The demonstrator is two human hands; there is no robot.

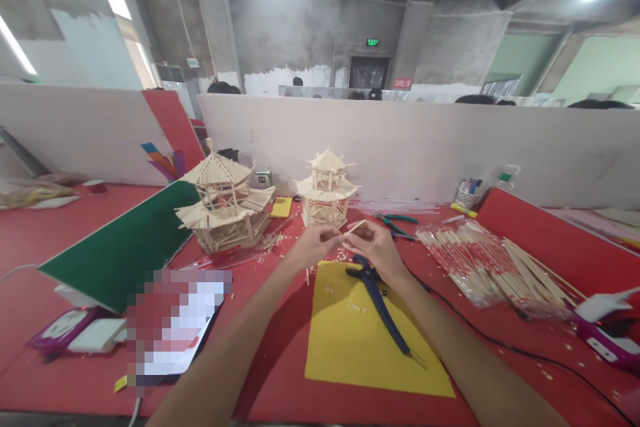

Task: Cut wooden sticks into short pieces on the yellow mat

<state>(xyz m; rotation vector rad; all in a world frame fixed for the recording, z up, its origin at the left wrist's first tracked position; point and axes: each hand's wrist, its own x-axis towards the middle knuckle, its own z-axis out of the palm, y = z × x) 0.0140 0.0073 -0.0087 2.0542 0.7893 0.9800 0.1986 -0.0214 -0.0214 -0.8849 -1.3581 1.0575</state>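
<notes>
My left hand (319,245) and my right hand (374,247) meet over the middle of the table, fingers pinched together. Between their fingertips is a short, pale wooden stick (356,226), slanting up to the right. Dark blue-handled cutters (377,303) lie just below my right hand on a yellow sheet (340,353). Right behind my hands stands a small tiered pagoda model (327,193) built of sticks. A wider stick pagoda (223,203) stands to the left of it. Wood scraps are scattered around.
Bagged wooden sticks (475,263) lie at the right, near a black cable (480,328) and a purple power strip (607,340). Green-handled pliers (400,218) rest behind. A green board (125,243) and a red board (555,240) flank the workspace. Papers (185,327) lie at left.
</notes>
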